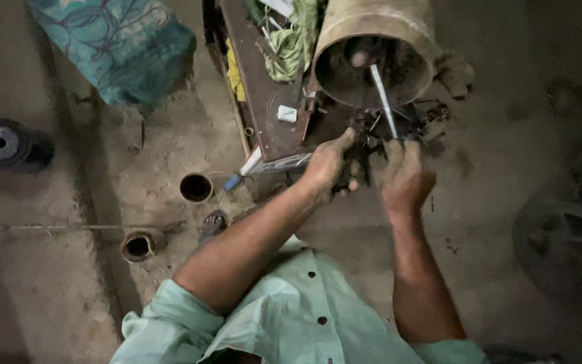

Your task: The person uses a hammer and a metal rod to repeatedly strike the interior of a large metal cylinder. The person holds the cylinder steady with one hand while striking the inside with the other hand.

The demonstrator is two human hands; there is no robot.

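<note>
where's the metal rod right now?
Head view, upper centre-right: the metal rod slants from the big rusty drum's open mouth down to the right hand, beside the left hand.

A grimy repair workshop: dusty concrete floor [48, 283], metal housing [372, 47], scattered pipe pieces [139, 246], oily tools.

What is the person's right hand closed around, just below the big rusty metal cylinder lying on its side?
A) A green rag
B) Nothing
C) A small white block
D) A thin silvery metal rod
D: the right hand grips the lower end of a thin silvery metal rod, which slants up into the open mouth of the big rusty metal cylinder.
</note>
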